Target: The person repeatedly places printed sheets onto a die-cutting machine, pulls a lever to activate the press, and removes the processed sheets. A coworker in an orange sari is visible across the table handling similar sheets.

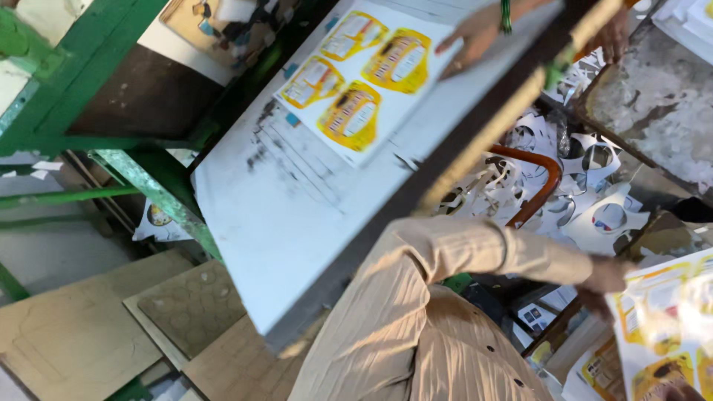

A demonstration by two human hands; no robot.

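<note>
Beige sleeve [475,249] stretches rightward, right hand [605,276] gripping the printed stack [661,327] by its near edge. Left hand isn't visible (a co-worker's hand [471,41] rests on the label sheet [356,74], well apart).

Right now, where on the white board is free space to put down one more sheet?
The white board is bare on its lower half, between the printed sheet and the board's near corner, with only grey smudges. The top is taken: the left hand presses that sheet. Right of the dark edge bar, paper offcuts crowd everything; the right hand grips another sheet.
</note>
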